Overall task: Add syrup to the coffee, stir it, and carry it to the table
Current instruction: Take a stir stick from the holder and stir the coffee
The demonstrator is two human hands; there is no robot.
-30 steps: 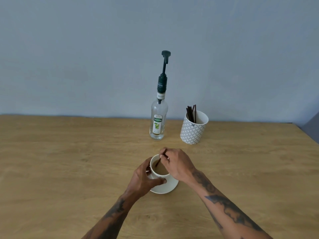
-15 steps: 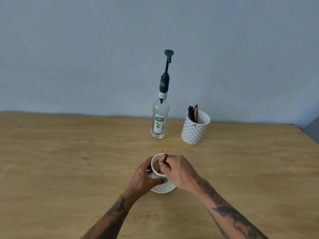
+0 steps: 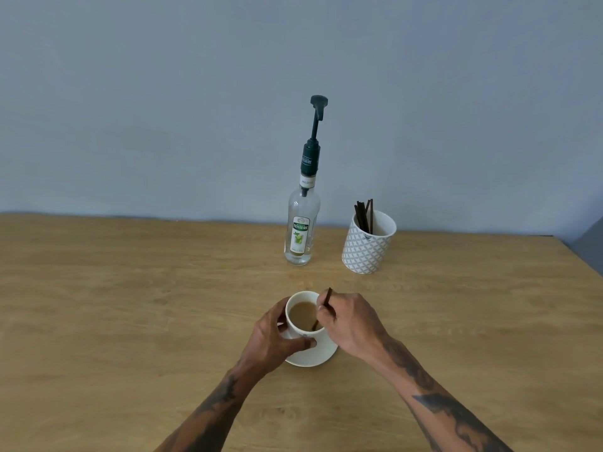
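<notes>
A: Right hand (image 3: 350,324) first — what's the grip doing?

B: Pinched shut on the stir stick (image 3: 323,308), thumb + fingertips, approx. mid-length. Stick's long axis tilts: upper end pokes up and away past the knuckles, lower end dips down and toward the person, into the coffee (image 3: 304,315) at the near-right of the cup's inside.

A: And the cup (image 3: 301,321) rel. to that grip?

B: Just left of it, touching range. The right grip hangs over the cup's right rim. The other side's covered: left hand (image 3: 277,337) wraps the cup's left wall, thumb across the near face, closed round it, steadying. Cup sits on the saucer (image 3: 321,357), saucer on the bench (image 3: 130,305).

A: So the step in hand?

B: Looks like stirring. Next move probably turns on the stick's tilt, since it has to come out along its own axis, up and away, w/o catching the rim. Left hand's already on the cup, so it's nearer for the carry, though a saucer lift likely needs a lower hold.

A: Further out?

B: Beyond the grip, well apart: syrup bottle (image 3: 301,230) w/ pump, upright; right of that a patterned mug (image 3: 367,249) of spare sticks.
</notes>
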